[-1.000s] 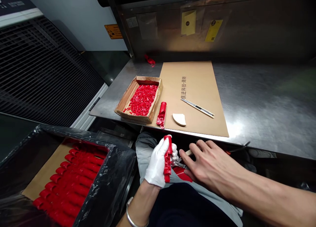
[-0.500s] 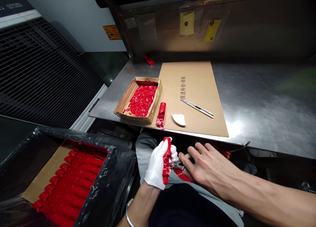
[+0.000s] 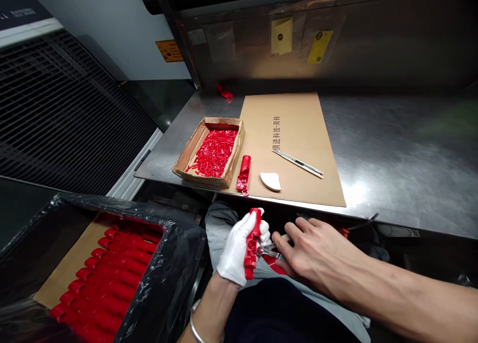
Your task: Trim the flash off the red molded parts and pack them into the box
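Observation:
My left hand [image 3: 237,251], in a white glove, is closed around a red plastic part [image 3: 253,243] held roughly upright above my lap. Bare and ungloved, my right hand [image 3: 304,246] grips a pair of nippers [image 3: 269,252] by the handles. The metal jaws of the nippers reach the right side of the red part, beside the gloved fingers. Whether the jaws touch the plastic I cannot tell. On the cardboard sheet at the table's front edge lies a similar red part [image 3: 244,175].
A cardboard box [image 3: 179,166] of small red scraps stands on the steel table [image 3: 392,149]. A cardboard sheet [image 3: 298,116] carries a utility knife [image 3: 298,163] and an off-white wedge-shaped piece [image 3: 271,181]. At lower left, a black-lined bin [image 3: 175,253] holds rows of red parts.
The red part and both hands have shifted only slightly. The nippers stay by the part's right side. Things on the table have not moved.

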`<state>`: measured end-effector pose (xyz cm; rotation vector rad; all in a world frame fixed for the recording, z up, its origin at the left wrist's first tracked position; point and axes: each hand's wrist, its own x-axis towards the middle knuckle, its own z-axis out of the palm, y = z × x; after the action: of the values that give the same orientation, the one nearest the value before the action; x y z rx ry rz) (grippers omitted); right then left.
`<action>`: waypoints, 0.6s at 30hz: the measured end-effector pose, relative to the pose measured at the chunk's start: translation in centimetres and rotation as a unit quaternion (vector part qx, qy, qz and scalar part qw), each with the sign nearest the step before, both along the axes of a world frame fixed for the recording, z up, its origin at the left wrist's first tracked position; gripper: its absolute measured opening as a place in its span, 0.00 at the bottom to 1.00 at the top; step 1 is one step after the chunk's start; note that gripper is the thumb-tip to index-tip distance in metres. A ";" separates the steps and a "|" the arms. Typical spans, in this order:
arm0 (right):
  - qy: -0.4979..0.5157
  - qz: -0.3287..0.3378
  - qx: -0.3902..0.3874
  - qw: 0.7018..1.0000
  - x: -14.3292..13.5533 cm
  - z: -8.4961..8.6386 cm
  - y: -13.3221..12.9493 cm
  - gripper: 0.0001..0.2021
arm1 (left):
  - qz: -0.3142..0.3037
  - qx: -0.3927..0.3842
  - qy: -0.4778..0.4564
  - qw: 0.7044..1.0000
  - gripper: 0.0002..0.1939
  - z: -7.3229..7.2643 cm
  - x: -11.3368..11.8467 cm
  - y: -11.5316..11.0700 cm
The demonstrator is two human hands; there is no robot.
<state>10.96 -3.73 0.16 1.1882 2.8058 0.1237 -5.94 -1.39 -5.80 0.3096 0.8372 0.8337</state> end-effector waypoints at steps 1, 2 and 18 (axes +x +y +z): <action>0.000 -0.010 0.008 1.000 -0.1 -0.1 0.0 0.09 | 0.002 0.002 0.007 1.000 0.15 0.1 0.0 0.0; 0.001 -0.018 0.013 1.000 -0.2 -0.1 -0.1 0.10 | 0.005 0.003 0.012 1.000 0.16 0.2 0.0 0.0; -0.021 0.016 0.082 0.996 -0.6 -0.5 -0.7 0.14 | 0.065 -0.001 0.047 0.997 0.15 0.9 0.9 -0.2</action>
<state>10.41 -4.40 -0.29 1.1582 2.8236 0.3839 -5.03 -1.56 -4.91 0.2956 0.9541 0.9457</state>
